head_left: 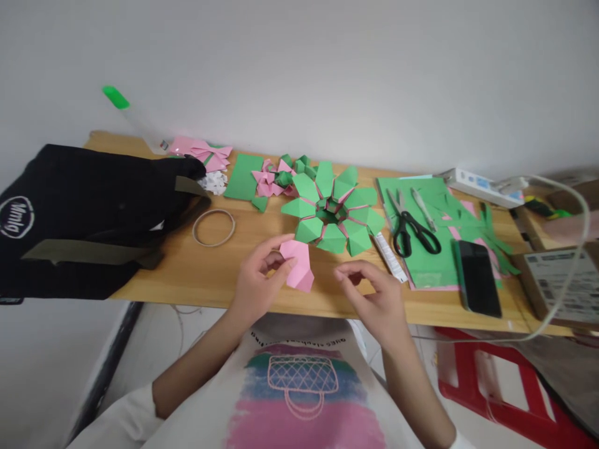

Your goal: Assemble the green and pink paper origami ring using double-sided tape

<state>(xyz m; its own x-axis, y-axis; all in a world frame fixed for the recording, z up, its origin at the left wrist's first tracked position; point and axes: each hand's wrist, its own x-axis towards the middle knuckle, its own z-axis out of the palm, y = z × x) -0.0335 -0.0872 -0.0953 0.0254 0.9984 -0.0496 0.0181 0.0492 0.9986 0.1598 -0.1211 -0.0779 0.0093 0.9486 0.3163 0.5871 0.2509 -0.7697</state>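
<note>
My left hand [262, 274] pinches a folded pink paper piece [299, 265] between thumb and fingers, above the front of the wooden table. To its right, my right hand [374, 296] is apart from the paper, with thumb and index fingertip pressed together. Whether anything small is between those fingertips I cannot make out. Just beyond both hands stands a ring-shaped paper flower [306, 187] with green petals and pink inner folds. A white glue tube [390, 257] lies beside the flower, past my right hand.
Black scissors [414, 234], a utility knife [423, 209] and a phone [477, 277] rest on green paper sheets [388, 199] at right. A tape roll [214, 227] and black bag [93, 218] are left. Folded pink and green pieces [267, 181] and a power strip [482, 187] line the back.
</note>
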